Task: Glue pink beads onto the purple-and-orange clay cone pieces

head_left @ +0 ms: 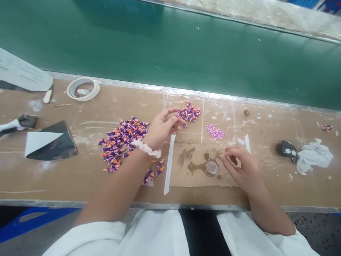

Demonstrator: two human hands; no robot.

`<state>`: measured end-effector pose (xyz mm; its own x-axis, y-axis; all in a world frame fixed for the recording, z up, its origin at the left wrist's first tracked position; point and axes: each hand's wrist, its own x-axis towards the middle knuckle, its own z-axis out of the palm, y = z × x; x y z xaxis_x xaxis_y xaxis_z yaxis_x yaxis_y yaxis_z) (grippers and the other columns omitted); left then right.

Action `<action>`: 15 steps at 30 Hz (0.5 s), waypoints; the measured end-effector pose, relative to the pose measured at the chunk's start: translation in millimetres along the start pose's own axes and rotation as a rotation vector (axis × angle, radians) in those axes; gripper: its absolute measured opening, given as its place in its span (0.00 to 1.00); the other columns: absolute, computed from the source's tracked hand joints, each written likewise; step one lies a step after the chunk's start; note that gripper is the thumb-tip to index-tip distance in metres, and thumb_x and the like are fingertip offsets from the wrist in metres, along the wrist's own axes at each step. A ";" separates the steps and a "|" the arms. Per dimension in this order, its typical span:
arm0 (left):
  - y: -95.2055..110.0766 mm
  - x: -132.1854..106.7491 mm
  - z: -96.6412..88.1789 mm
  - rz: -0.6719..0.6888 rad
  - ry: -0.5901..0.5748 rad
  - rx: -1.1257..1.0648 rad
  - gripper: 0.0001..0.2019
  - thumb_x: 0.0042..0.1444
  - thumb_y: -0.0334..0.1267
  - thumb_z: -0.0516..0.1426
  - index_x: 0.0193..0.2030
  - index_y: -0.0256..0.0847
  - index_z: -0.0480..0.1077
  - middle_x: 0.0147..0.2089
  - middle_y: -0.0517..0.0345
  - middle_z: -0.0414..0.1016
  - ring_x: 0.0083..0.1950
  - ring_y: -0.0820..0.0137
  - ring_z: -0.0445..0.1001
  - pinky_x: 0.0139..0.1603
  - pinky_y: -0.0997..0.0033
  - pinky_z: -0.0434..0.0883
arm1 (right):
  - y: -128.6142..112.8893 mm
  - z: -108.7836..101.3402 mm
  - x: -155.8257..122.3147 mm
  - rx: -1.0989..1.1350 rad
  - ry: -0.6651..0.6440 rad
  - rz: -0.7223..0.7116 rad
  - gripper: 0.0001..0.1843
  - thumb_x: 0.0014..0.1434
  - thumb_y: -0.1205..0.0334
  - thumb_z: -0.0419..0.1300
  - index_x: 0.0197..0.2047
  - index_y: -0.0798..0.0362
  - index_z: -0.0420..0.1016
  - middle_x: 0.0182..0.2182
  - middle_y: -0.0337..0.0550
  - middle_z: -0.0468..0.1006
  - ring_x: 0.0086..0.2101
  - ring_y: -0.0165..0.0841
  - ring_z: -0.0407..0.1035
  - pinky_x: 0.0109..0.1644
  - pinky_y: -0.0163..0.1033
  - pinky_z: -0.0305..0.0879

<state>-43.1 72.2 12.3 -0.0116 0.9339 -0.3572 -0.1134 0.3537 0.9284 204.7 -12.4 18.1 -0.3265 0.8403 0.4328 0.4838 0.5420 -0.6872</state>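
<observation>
My left hand (169,124), with a pale scrunchie (147,148) on its wrist, reaches to a small pile of purple and orange figurine-like pieces (189,113). Its fingers are stretched out at the pile's left edge, and I see nothing held in them. Beneath that forearm spreads a larger pile of the same pieces (119,142). My right hand (241,163) is pinched closed above a stained cardboard sheet (183,177); something thin and blurred shows at its fingertips. Left of it, a small clear cup (211,167) stands among wet brown stains. Tiny pink beads (215,132) lie beyond.
White tape strips (169,165) flank the cardboard. On the left lie a tape roll (83,89) and a black-and-white folded sheet (52,140). A black object with white eyes (287,151) and crumpled tissue (314,156) sit right. A green surface (170,49) runs behind the table.
</observation>
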 end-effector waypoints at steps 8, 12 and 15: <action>-5.6 -69.8 -59.2 0.150 -0.134 1.199 0.10 0.59 0.41 0.53 0.35 0.40 0.73 0.34 0.55 0.76 0.34 0.64 0.73 0.37 0.66 0.67 | 2.5 -0.7 -0.1 -0.064 -0.036 -0.060 0.13 0.60 0.79 0.56 0.39 0.50 0.67 0.34 0.44 0.72 0.33 0.30 0.68 0.29 0.33 0.65; -24.5 -93.8 -46.7 0.066 -0.212 1.565 0.11 0.63 0.37 0.49 0.37 0.38 0.72 0.39 0.49 0.74 0.41 0.58 0.75 0.37 0.63 0.68 | 0.2 1.2 0.3 -0.058 -0.040 -0.076 0.13 0.59 0.79 0.56 0.39 0.50 0.66 0.34 0.43 0.72 0.32 0.29 0.68 0.29 0.33 0.64; -35.3 -101.5 -37.1 0.064 -0.186 1.702 0.12 0.64 0.34 0.48 0.36 0.37 0.71 0.39 0.46 0.74 0.42 0.56 0.75 0.36 0.62 0.69 | 0.8 1.5 0.2 -0.043 -0.033 -0.047 0.12 0.59 0.78 0.56 0.39 0.50 0.66 0.34 0.42 0.72 0.31 0.29 0.68 0.29 0.33 0.63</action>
<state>-74.7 -36.9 12.0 0.1471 0.8972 -0.4165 0.9888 -0.1447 0.0376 203.8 -11.8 16.8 -0.3754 0.8136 0.4441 0.5015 0.5812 -0.6408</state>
